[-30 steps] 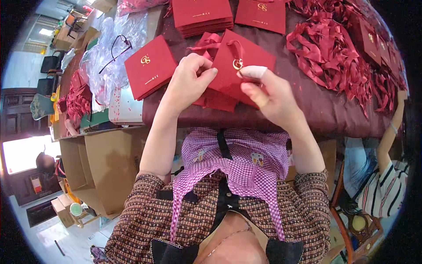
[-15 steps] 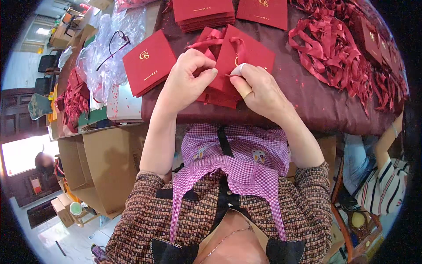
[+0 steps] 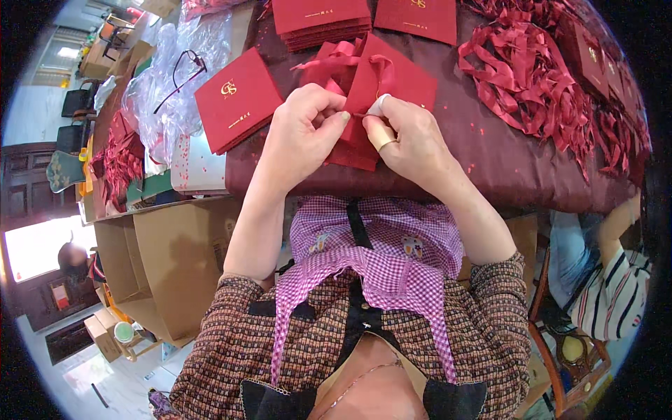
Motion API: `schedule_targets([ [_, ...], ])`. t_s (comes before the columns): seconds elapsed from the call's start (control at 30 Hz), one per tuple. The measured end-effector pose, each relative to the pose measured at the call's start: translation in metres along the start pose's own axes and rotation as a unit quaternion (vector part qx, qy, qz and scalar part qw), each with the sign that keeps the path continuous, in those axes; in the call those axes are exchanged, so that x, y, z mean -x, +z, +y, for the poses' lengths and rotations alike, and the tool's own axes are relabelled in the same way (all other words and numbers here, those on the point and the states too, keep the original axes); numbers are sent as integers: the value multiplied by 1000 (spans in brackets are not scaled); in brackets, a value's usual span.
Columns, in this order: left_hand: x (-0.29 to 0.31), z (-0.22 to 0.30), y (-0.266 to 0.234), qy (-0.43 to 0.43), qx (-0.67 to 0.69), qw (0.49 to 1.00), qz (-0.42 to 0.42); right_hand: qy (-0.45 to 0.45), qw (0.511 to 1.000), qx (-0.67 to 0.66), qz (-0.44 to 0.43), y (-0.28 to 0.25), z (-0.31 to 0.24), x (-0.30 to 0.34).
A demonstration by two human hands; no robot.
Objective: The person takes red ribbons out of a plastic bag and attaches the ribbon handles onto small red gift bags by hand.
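Both my hands are over a red paper gift bag (image 3: 402,75) on the dark red cloth. Satin ribbon handles (image 3: 383,70) loop from its upper part. With thumb and forefinger my right hand (image 3: 413,133) pinches a thin length of red ribbon (image 3: 360,115). The strand spans the narrow gap to my left hand (image 3: 302,133), whose thumb and forefinger are closed at its other end. A white wrap and a tan band cover fingers of my right hand. What lies beneath my curled fingers is hidden.
Red bags lie stacked at the left (image 3: 238,101), with another stack (image 3: 322,24) beyond. A ribbon heap (image 3: 518,77) covers the right side. Eyeglasses (image 3: 180,80) rest on clear plastic (image 3: 161,63). An open cardboard box (image 3: 175,266) stands lower left; another person's arm (image 3: 619,224) shows at right.
My right hand has moved slightly up and turned, with the ribbon still pinched. My left fingertips have moved a little toward it, and the strand now bridges them.
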State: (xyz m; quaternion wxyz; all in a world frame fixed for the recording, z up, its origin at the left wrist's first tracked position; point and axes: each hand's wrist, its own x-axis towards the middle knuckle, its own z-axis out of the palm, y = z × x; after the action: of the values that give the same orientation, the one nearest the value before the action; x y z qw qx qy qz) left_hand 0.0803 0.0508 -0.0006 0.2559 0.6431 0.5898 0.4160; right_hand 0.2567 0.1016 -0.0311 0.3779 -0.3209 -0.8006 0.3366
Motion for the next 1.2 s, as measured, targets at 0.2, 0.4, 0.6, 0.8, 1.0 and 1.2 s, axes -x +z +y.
schedule_targets([
  [0.2,3,1,8,-21,38,999,23,-91,989,95,67,6,-1,-1],
  [0.4,4,4,14,-47,81,995,19,-199,938,257,120,7,-4,1],
  [0.6,5,2,18,-66,160,984,46,-134,974,141,112,7,-3,0],
  [0.8,3,1,20,-69,153,985,35,-147,971,143,123,7,-3,-1],
  [1.0,5,3,22,-52,151,986,45,-153,963,197,99,1,-10,-4],
  [1.2,4,4,21,-110,249,961,40,60,997,-29,-24,-15,-10,-3],
])
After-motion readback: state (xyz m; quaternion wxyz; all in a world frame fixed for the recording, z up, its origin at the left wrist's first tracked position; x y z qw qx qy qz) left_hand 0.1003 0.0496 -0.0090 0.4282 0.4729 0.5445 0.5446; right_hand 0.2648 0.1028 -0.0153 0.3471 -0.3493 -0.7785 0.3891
